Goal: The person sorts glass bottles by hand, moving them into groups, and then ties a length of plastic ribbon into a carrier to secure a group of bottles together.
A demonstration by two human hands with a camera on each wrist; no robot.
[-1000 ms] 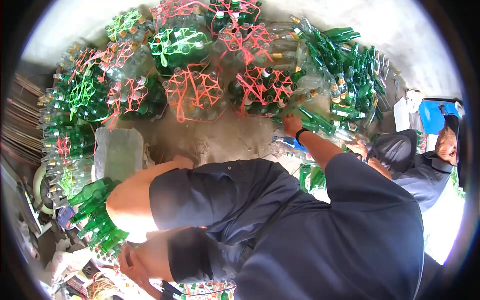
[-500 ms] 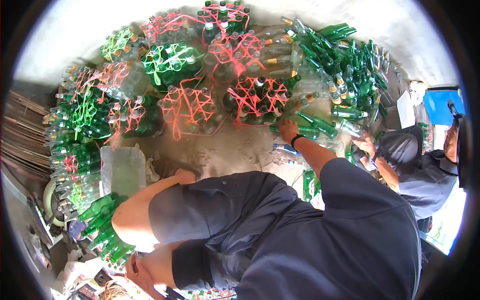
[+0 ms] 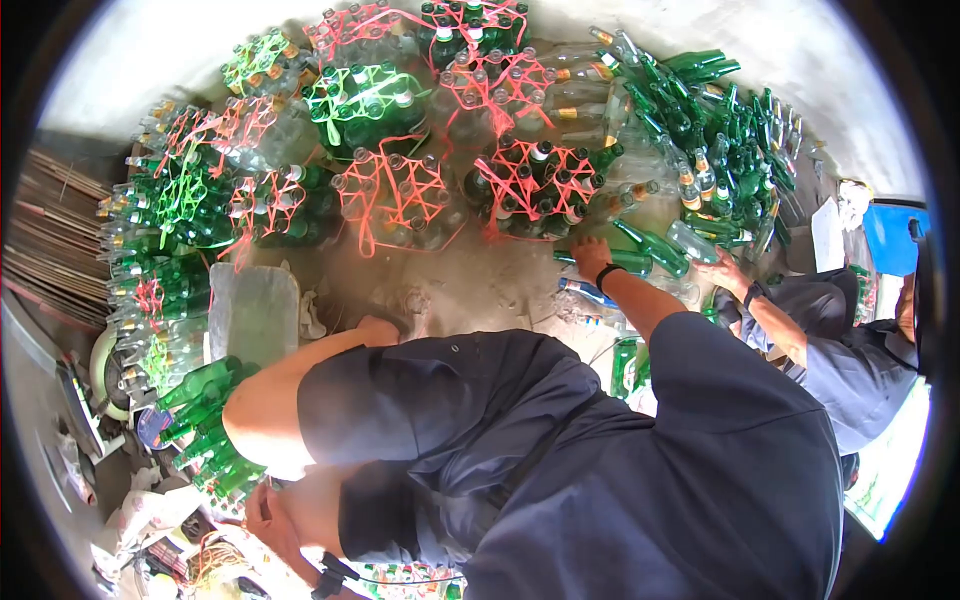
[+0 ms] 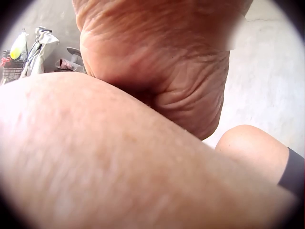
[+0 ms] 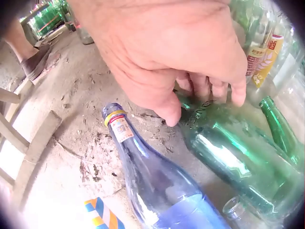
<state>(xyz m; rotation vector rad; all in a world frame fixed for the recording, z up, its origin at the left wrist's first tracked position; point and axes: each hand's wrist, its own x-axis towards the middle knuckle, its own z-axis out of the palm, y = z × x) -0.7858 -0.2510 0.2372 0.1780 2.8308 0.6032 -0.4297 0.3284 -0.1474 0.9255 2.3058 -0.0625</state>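
Observation:
My right hand [image 3: 592, 256] reaches down to a green glass bottle [image 3: 632, 263] lying on the floor. In the right wrist view, thumb and fingers curl round the neck end of this bottle [image 5: 233, 152]. Beside it lies a blue bottle [image 5: 157, 176] with a yellow band at its neck. My left hand [image 3: 272, 525] rests on my bent leg, away from the bottles. The left wrist view shows the heel of that hand [image 4: 157, 62] against bare skin, its fingers hidden. A second green bottle [image 3: 652, 246] lies just beyond the right hand.
Another person's hand [image 3: 728, 275] holds a clear bottle [image 3: 690, 241] at the right. Bundles of bottles tied with red strapping [image 3: 535, 185] stand along the back. Loose bottles are heaped at the far right [image 3: 700, 150]. A grey slab [image 3: 252, 315] and green bottles [image 3: 208, 420] are on the left.
The other person's hand has moved forward with the clear bottle. My right hand stays at the green bottle and my left hand on the leg. The head view has shifted slightly.

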